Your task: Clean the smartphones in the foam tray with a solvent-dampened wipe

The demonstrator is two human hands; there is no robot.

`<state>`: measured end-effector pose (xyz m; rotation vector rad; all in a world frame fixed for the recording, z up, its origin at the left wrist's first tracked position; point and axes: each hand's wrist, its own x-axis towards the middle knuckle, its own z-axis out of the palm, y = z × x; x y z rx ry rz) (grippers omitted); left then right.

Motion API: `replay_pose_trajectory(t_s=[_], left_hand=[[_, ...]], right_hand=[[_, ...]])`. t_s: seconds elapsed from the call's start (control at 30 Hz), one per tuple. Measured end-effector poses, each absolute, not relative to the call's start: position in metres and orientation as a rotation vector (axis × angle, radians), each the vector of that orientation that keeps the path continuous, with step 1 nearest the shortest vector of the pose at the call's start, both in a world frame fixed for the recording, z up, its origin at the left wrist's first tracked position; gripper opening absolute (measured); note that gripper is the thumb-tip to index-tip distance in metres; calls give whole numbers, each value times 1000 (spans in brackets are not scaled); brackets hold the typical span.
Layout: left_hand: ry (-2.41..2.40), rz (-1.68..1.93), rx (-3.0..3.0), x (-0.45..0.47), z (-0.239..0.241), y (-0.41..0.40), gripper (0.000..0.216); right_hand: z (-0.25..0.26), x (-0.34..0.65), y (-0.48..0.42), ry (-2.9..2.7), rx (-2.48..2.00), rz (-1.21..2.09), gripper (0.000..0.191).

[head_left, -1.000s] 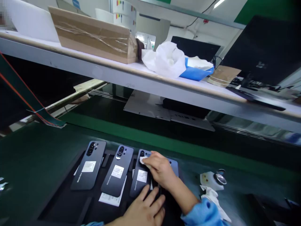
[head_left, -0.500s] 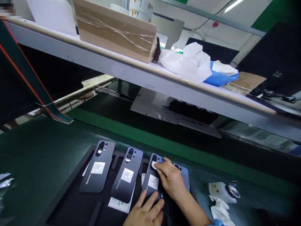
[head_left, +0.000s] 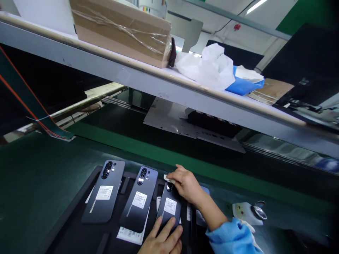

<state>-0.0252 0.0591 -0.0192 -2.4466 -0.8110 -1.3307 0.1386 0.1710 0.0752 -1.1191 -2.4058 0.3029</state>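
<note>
Several dark blue smartphones lie back up in a row on a black tray [head_left: 79, 229]. My left hand [head_left: 164, 237] rests with spread fingers on the lower end of the third phone [head_left: 169, 206], which bears a white label. My right hand [head_left: 185, 183] pinches a small white wipe [head_left: 169, 179] at that phone's top edge, by its camera. To the left lie a phone [head_left: 104, 190] and a second phone [head_left: 139, 199], each with a white label. My right forearm covers most of the fourth phone [head_left: 206, 190].
On the right are a white packet [head_left: 245, 211] and a round metal-rimmed item [head_left: 259, 211]. A shelf [head_left: 148, 76] crosses above the green work surface [head_left: 39, 169], bearing a cardboard box [head_left: 122, 31], crumpled white sheet [head_left: 209, 68] and blue wrapping [head_left: 243, 85].
My right hand has moved the wipe up from the camera area to the phone's top edge. My left hand stays on the lower end. The view has shifted slightly.
</note>
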Motion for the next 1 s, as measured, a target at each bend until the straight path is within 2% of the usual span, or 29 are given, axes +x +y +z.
replay_pose_trajectory(t_s=[0.3,0.5,0.6,0.7,0.87,1.0], left_hand=[[-828,-1312,-2459,-27,-11,61,43],[-782,-1237,-2502,-32,-6,60,31],[-802,-1308,-2447,-27,-10,61,36],[-863,-1389,-2385,-22,-18,61,39],[-854,-1323,-2434,-24,-23,58,32],[-789,-1258,-2475,-30,-18,58,29]], right_hand=[[53,137,115,-2254,-1061,262,33],[53,118,155,-2297,-965,61,31],[55,129,175,-2246,-1063,-10,31],[53,139,165,-2222,-1113,-71,33],[50,135,129,-2307,-1048,-176,31],[52,134,148,-2368,-1038,-306,29]])
